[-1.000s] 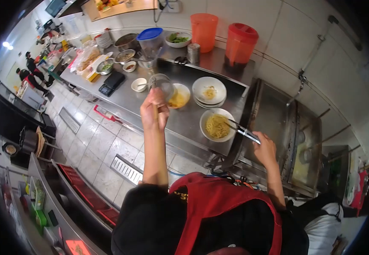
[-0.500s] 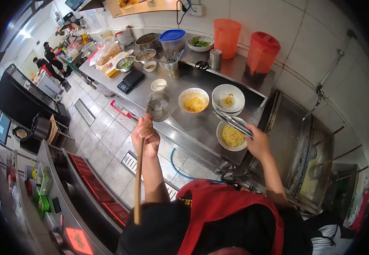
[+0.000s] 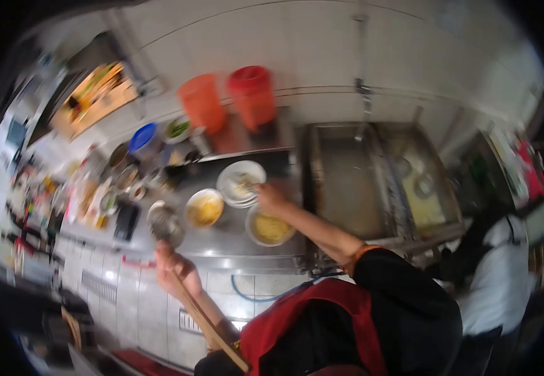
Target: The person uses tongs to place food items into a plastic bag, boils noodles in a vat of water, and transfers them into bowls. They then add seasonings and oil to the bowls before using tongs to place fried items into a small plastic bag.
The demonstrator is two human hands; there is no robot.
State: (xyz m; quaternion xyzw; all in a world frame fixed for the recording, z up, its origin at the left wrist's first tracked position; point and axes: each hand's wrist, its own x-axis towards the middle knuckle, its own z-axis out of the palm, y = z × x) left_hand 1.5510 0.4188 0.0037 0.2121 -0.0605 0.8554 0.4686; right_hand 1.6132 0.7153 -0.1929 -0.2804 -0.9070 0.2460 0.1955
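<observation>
Head camera view, smeared by motion blur, so small items on the steel counter (image 3: 234,241) read only as coloured blobs. The left end of the counter is a jumble that cannot be sorted out. A red apron (image 3: 303,326) and dark sleeve fill the lower edge and cover the floor below. At far right a co-worker in white (image 3: 497,282) is cut off by the dark rim of the lens.

Compared with half a second ago, the view has swung right, so the metal cooking vat (image 3: 341,178) now sits near the centre. The right hand (image 3: 271,197) has moved off the noodle bowl (image 3: 270,229) and now reaches over the stack of white plates (image 3: 240,183). The tongs it held before are lost in the blur, and whether its fingers are closed cannot be told.

The left hand (image 3: 172,266) is wrapped tight around the noodle strainer (image 3: 167,229), low on the left above the tiled floor. The strainer's round mesh basket hangs just off the counter's front edge, near a bowl of yellow food (image 3: 204,208). Its long wooden handle (image 3: 212,329) slants down towards the apron. An orange pitcher (image 3: 202,102) and a red pitcher (image 3: 251,88) stand side by side at the tiled wall.
</observation>
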